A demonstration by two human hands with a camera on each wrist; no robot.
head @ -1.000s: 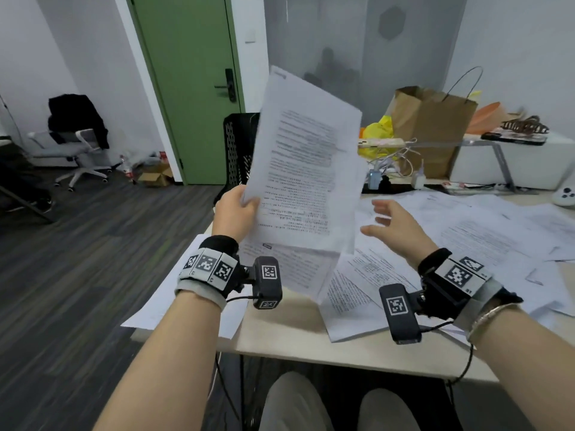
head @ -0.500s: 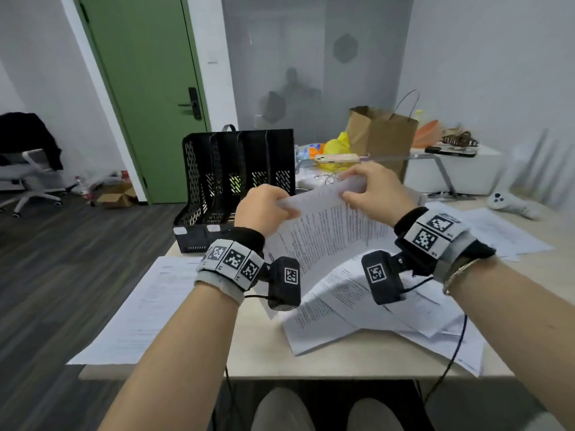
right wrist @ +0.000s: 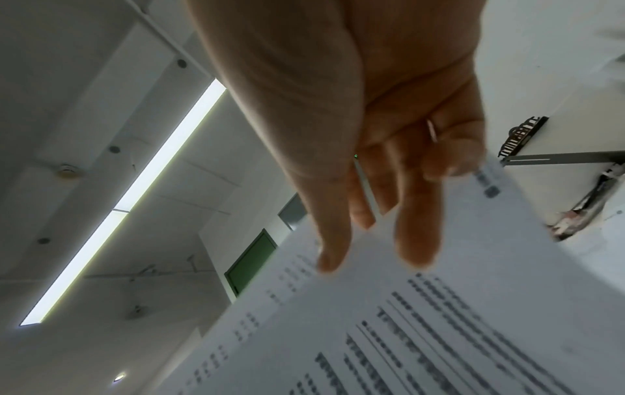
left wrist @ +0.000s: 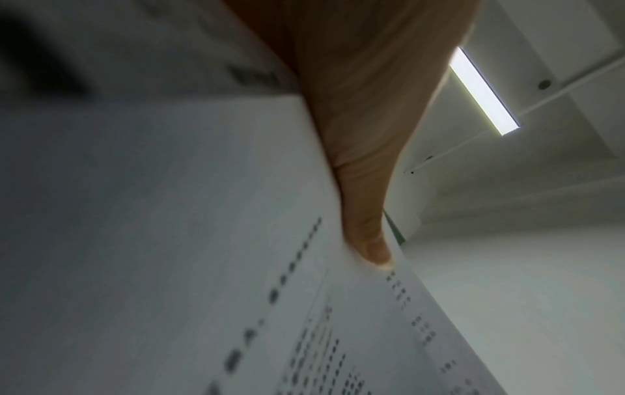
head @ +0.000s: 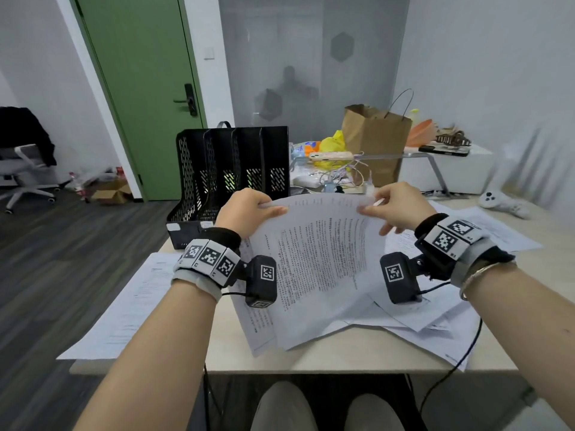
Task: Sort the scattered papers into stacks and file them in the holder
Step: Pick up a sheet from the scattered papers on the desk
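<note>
A sheaf of printed papers [head: 314, 262] stands tilted on its lower edge on the table [head: 326, 356]. My left hand [head: 249, 209] pinches its top left corner; the thumb lies on the page [left wrist: 367, 240]. My right hand [head: 395, 203] pinches the top right corner, thumb in front and fingers behind the sheet [right wrist: 439, 320]. The black mesh file holder [head: 230, 169], with several upright slots, stands at the table's far left, just beyond my left hand.
More printed sheets [head: 441, 312] lie scattered on the right of the table, and one sheet [head: 130, 309] overhangs the left edge. A brown paper bag [head: 376, 141], a phone, cables and a white controller [head: 501, 203] sit at the back. An office chair [head: 21, 169] stands far left.
A second ago my left hand alone held the papers high. They have come down onto the table, and my right hand has taken the top right corner.
</note>
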